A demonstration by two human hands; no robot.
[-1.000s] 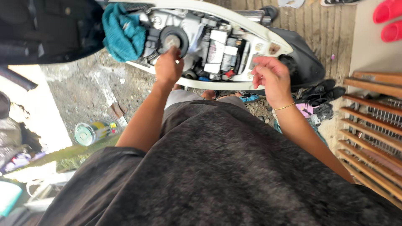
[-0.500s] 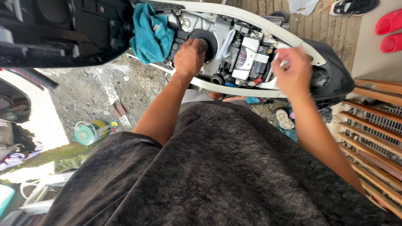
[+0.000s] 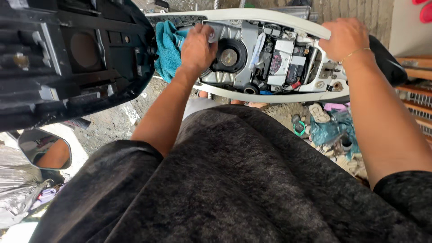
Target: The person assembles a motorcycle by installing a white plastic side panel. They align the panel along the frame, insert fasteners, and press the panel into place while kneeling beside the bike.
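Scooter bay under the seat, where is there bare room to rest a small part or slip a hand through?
Little inside. The left hand sits by the round black cap, with the teal cloth filling the bay's left end. Wiring and the battery crowd the middle. The right hand grips the white rim. The barest patch is the grey plate at the right end.

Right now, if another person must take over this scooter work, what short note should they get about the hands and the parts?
Left hand: closed, resting on the open engine bay beside the round black filler opening; what its grip holds cannot be seen.
Right hand: closed on the white frame rail.
Teal cloth lies in the bay, left of the hand.
Seat is raised.
Done: bay opened.
Left: bay is still open.
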